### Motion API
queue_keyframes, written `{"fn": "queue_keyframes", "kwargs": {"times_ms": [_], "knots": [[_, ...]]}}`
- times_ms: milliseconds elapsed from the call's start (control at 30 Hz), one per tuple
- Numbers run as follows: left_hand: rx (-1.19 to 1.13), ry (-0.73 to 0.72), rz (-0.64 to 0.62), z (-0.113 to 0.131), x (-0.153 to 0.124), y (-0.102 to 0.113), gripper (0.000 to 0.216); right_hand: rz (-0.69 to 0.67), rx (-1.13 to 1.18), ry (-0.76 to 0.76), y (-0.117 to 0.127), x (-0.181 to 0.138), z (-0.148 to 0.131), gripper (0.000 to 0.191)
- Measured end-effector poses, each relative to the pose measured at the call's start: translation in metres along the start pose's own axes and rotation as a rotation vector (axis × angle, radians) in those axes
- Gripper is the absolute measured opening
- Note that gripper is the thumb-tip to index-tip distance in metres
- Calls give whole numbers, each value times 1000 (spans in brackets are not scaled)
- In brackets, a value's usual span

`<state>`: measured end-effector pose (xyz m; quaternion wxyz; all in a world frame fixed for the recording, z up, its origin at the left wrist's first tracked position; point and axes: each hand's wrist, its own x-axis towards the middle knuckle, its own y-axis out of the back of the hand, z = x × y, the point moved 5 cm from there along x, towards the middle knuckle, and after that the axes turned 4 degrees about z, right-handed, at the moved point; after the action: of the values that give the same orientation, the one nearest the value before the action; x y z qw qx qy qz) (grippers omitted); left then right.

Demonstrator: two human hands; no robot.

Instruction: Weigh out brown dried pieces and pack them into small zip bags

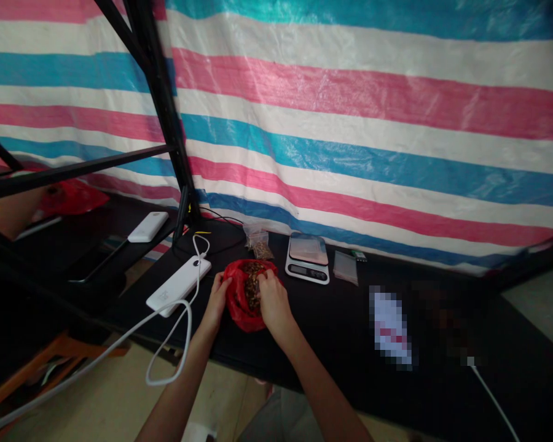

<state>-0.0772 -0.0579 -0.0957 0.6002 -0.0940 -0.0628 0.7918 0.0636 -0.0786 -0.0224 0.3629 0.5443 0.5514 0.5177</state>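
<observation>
A red plastic bag [239, 309] stands open on the black table, filled with small brown dried pieces [252, 267] whose kind I cannot tell. My left hand [218, 299] grips the bag's left rim. Over the right side of the opening, my right hand [273, 298] has its fingers curled down into the contents; whatever the fingertips hold is hidden. Just behind the bag lie small clear bags [262, 248] with brown pieces inside. A white digital scale [308, 274] sits to the right, with a clear bag on its plate. Beside it is a stack of flat clear bags [345, 268].
A white power bank [168, 293] with a looping white cable [188, 319] lies left of the bag. A blurred-out white item [389, 328] is on the right of the table [322, 344]. Black metal posts [161, 104] and striped sheeting [350, 92] stand behind. Another person's arm [13, 209] is at left.
</observation>
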Motion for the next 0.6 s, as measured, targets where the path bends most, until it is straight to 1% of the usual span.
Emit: {"fn": "queue_keyframes", "kwargs": {"times_ms": [100, 200, 333, 467, 600], "knots": [[-102, 53, -61, 2, -3, -5, 30, 15, 86, 9, -3, -1, 4, 28], [-150, 77, -89, 2, -4, -9, 32, 50, 165, 9, -10, -1, 7, 29], [-153, 101, -74, 0, -6, -9, 36, 112, 324, 5, -18, 1, 13, 32], [-149, 116, -36, -2, -7, -8, 37, 130, 434, -25, -23, 4, 22, 34], [-134, 97, -32, 0, -7, -9, 34, 129, 508, -12, -21, 5, 25, 36]]}}
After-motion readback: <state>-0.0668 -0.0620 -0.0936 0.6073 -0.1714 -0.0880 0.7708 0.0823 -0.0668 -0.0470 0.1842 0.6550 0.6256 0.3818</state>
